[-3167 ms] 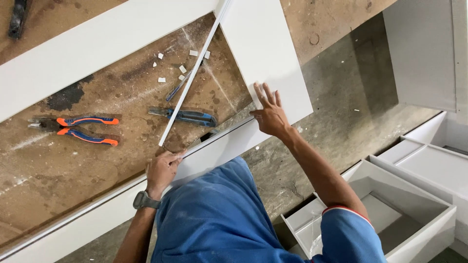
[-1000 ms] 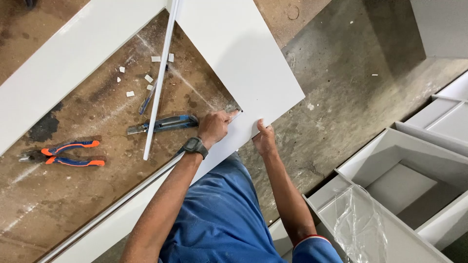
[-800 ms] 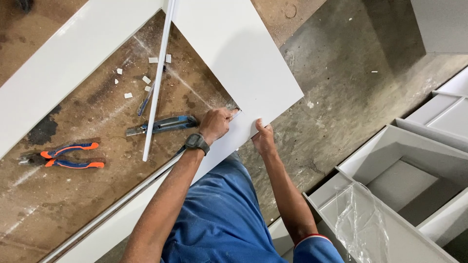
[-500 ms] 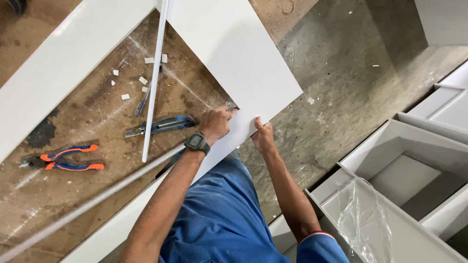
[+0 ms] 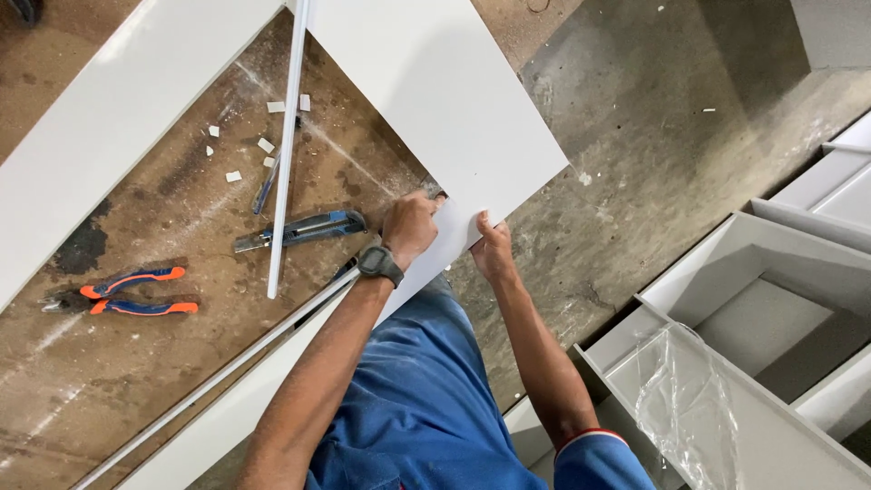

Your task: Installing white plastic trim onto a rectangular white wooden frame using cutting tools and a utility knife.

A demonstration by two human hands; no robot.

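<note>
My left hand (image 5: 410, 225) and right hand (image 5: 492, 249) both curl closed on the near edge of a white panel (image 5: 435, 100), apparently steadying it flat on the table (image 5: 181, 363). A knife (image 5: 299, 230), strip (image 5: 286, 154) and pliers (image 5: 127, 298) lie left.

On the brown, scuffed wooden worktop (image 5: 181, 381) a wide white flat panel (image 5: 435, 100) lies at the far right corner, overhanging the right edge. Both hands meet at its near corner: the left hand (image 5: 410, 227) on the worktop side, the right hand (image 5: 493, 249) just beside it. Left of the panel a thin white strip (image 5: 286, 154) runs from the far edge toward the near edge, crossing a blue utility knife (image 5: 304, 229). Orange-handled pliers (image 5: 127, 292) lie near the left edge. Open grey cabinet boxes (image 5: 753, 299) stand on the floor to the right.
</note>
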